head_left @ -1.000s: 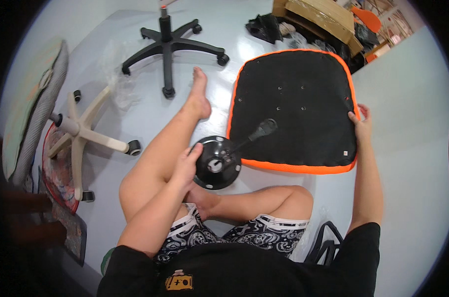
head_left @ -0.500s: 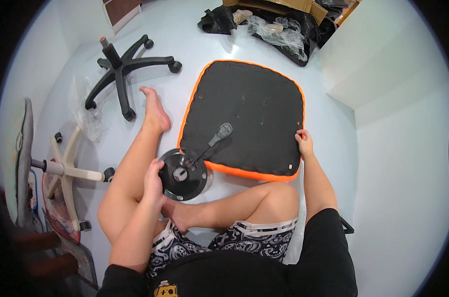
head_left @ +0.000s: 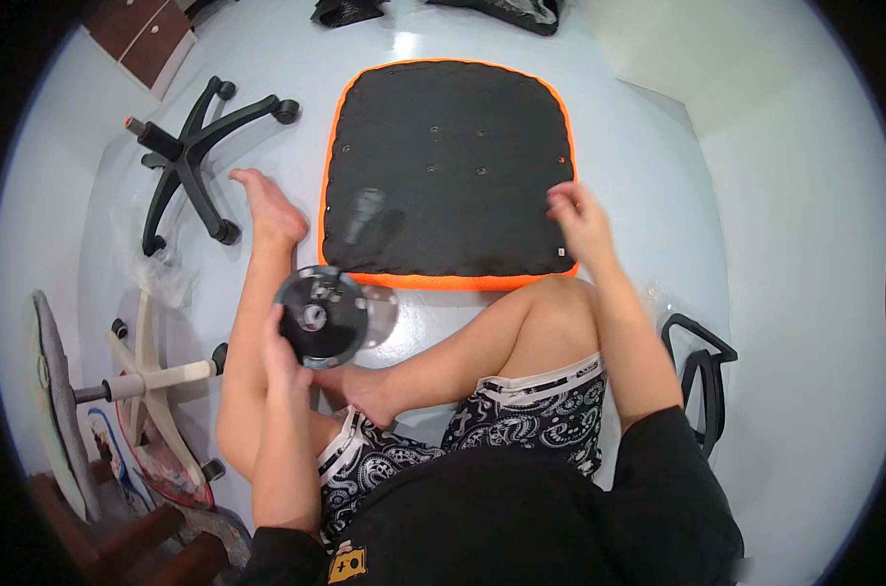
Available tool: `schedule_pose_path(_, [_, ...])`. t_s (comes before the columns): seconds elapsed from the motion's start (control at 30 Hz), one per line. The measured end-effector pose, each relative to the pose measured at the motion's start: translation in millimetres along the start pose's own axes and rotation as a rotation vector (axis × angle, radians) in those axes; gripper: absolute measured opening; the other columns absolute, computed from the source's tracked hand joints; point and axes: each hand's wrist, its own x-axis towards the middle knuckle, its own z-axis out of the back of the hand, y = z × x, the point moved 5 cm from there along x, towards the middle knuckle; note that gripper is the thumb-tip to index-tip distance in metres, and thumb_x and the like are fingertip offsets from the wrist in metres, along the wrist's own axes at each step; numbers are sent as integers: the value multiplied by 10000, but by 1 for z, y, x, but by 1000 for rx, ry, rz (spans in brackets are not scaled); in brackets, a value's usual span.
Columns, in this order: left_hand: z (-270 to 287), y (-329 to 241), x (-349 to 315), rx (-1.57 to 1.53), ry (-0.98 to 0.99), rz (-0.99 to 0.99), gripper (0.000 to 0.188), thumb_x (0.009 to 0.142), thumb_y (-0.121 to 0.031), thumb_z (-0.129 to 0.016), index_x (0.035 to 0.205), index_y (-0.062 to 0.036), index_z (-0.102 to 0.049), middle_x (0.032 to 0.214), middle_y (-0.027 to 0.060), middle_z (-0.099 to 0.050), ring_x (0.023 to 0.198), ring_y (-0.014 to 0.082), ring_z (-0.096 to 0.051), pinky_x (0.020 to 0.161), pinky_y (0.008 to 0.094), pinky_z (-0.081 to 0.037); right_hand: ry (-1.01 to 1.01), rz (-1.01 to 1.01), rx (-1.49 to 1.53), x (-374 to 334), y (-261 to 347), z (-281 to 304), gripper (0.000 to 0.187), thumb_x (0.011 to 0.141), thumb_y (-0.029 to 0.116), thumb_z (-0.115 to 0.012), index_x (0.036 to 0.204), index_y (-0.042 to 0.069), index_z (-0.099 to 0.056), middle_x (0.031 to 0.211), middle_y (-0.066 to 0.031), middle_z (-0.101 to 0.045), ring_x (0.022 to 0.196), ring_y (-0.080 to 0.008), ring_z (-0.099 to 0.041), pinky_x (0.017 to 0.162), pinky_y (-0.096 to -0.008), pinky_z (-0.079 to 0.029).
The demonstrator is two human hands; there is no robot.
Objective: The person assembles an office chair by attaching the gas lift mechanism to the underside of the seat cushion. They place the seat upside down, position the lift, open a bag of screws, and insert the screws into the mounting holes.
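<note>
My left hand is closed on the left rim of a round black chair mechanism, a disc with a light centre hub. Its grey paddle lever, smeared by motion, reaches over the near left of a seat cushion. That cushion lies underside up on the floor, black with an orange rim and several small holes. Over its right edge is my right hand, fingers curled together and slightly blurred. Whether anything small is in them, I cannot make out.
At the far left a black five-legged chair base lies tipped with its post up. A chair with a cream base lies at left. A black armrest-like frame is beside my right knee, near the white wall. Black wrapping lies far off.
The view has shifted, showing more of the near floor. My right hand has come off the cushion's right edge and hovers above it. My left hand still holds the mechanism, now moving and tilted.
</note>
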Motion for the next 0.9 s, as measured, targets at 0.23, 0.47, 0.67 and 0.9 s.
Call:
schedule_pose_path(0.23, [5, -16, -10, -49, -117, 39, 464, 947, -474, -410, 1270, -165, -536, 1200, 103, -620, 1075, 281, -613, 737, 548, -509, 736, 110, -540, -67, 19, -63, 301, 870, 207, -627, 1132, 59, -616, 1011, -166, -620, 971, -306, -617, 842, -386, -495])
schedule_pose_path(0.47, [6, -7, -13, -79, -73, 25, 433, 964, -392, -446, 1277, -104, -527, 1246, 94, -596, 1123, 284, -585, 897, 504, -497, 680, -148, -522, -58, 4, -57, 274, 890, 285, -608, 1032, 63, -681, 1001, -173, -688, 926, -348, -647, 844, -433, -507])
schedule_pose_path(0.67, [11, -1, -1, -67, -48, 3, 423, 973, -371, -462, 1246, -60, -548, 1208, 106, -619, 1101, 265, -602, 956, 449, -494, 825, -52, -1061, -81, 27, -77, 315, 874, 338, -581, 999, 74, -698, 1094, -145, -663, 902, -350, -650, 828, -428, -510])
schedule_pose_path(0.9, [-18, 14, -25, 47, 202, 132, 391, 976, -369, -499, 1185, -45, -567, 1133, 102, -642, 988, 230, -638, 873, 388, -527, 813, -44, 1, -170, 70, -159, 697, 917, 368, -601, 1465, 58, -301, 1276, -218, -513, 1097, -320, -590, 925, -411, -470])
